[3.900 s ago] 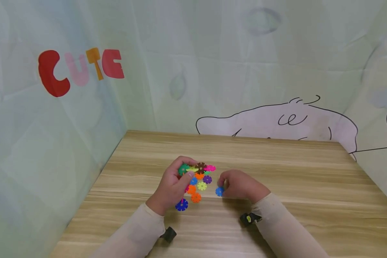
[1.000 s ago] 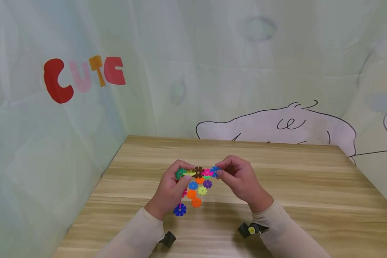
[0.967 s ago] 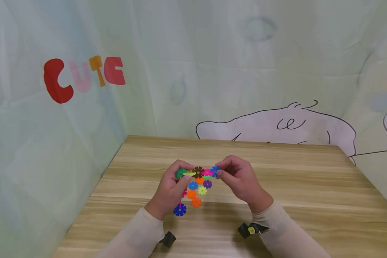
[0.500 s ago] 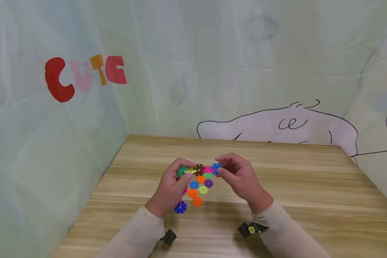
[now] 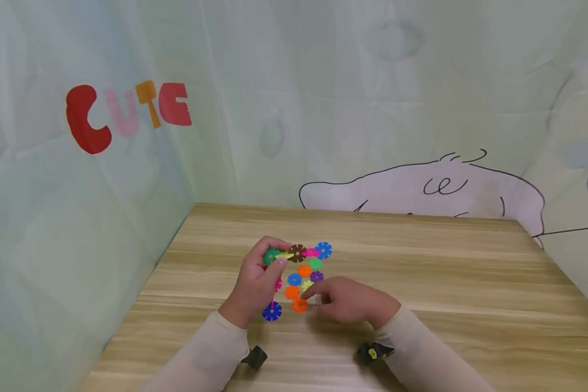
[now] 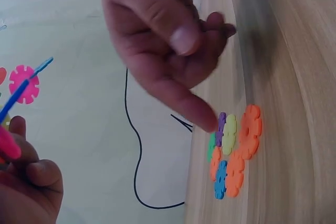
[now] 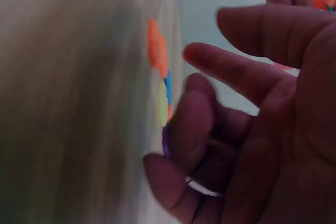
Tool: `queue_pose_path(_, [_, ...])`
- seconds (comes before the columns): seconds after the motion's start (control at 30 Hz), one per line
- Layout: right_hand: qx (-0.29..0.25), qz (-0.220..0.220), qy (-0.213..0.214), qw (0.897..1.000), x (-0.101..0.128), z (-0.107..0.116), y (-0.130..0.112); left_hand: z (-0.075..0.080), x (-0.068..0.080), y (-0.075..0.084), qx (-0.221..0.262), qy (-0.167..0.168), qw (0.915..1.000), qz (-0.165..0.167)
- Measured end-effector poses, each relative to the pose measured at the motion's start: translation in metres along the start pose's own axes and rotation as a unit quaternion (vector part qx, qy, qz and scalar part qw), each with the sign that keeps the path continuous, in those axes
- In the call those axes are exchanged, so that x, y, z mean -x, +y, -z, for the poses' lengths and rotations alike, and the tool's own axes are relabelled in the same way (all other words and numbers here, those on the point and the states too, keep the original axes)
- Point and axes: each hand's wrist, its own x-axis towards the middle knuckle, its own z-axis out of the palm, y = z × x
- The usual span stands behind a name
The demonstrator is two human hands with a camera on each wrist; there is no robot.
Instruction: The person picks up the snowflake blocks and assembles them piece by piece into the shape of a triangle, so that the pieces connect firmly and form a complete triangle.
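My left hand (image 5: 255,277) grips a chain of interlocking snowflake discs, thumb on top. Along the chain run a green disc (image 5: 271,256), a brown disc (image 5: 296,253), a pink disc (image 5: 311,252) and, at the right end, a blue disc (image 5: 323,250). A dark blue disc (image 5: 271,311) hangs at its lower end; the palm hides part between. My right hand (image 5: 353,299) holds nothing, its index finger stretched over the loose discs beside an orange disc (image 5: 299,305). In the left wrist view, that fingertip is close to the purple disc (image 6: 221,127) and pale yellow disc (image 6: 229,135).
Loose discs lie flat in a cluster on the wooden table (image 5: 446,272), among them a light blue disc (image 5: 294,279) and a light green disc (image 5: 316,263). A printed cloth backdrop (image 5: 255,81) stands around the table's back and left edges.
My right hand first picked up the blue disc and brought it to the chain's pink end. Now it has let go, leaving the disc attached, and has moved down to the loose discs.
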Motion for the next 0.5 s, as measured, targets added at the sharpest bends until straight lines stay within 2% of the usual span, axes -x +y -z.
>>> queue_pose_path(0.13, [0.046, -0.01, -0.029, 0.998, 0.0038, -0.003, -0.004, -0.001, -0.0006, -0.0001, 0.0, -0.002, 1.0, 0.0])
queue_pose_path(0.3, [0.088, 0.006, -0.011, 0.996, 0.0027, -0.0001, -0.0008, -0.0019, -0.0007, -0.0009, 0.001, -0.004, 1.0, 0.002])
queue_pose_path(0.5, [0.065, -0.02, 0.005, 0.998, 0.0016, 0.0023, -0.0016, -0.0022, -0.0007, -0.0012, 0.0, 0.001, 1.0, 0.003])
